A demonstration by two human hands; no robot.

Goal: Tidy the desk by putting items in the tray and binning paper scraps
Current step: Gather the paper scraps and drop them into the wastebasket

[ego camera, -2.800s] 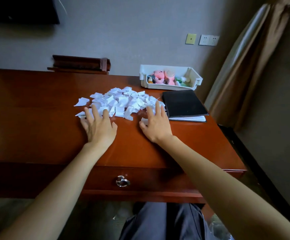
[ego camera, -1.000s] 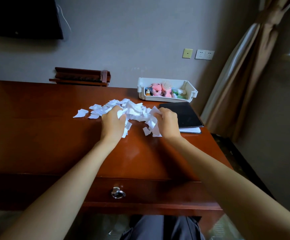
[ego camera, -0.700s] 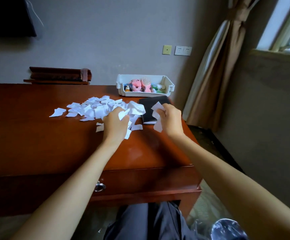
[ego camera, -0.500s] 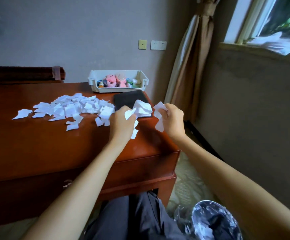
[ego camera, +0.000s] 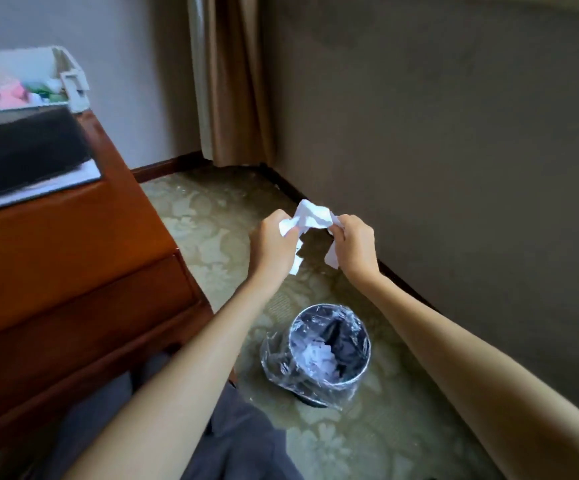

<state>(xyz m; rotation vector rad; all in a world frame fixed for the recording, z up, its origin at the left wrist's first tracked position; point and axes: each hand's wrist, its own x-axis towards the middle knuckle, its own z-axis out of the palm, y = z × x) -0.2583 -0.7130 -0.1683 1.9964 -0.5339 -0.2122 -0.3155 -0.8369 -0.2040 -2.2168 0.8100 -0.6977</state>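
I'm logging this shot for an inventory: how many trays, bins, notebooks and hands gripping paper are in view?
tray: 1
bin: 1
notebook: 1
hands gripping paper scraps: 2, the left hand and the right hand
Total: 5

A crumpled white bunch of paper scraps [ego camera: 310, 216] is held in the air, pinched between the left hand [ego camera: 274, 244] and the right hand [ego camera: 354, 247], with loose bits hanging below each. The round bin [ego camera: 276, 360], lined with clear plastic, stands upright on the floor and holds more white scraps [ego camera: 315, 356]. The white tray [ego camera: 73, 88] sits at the desk's far corner with blurred pink and green items [ego camera: 1, 93] inside
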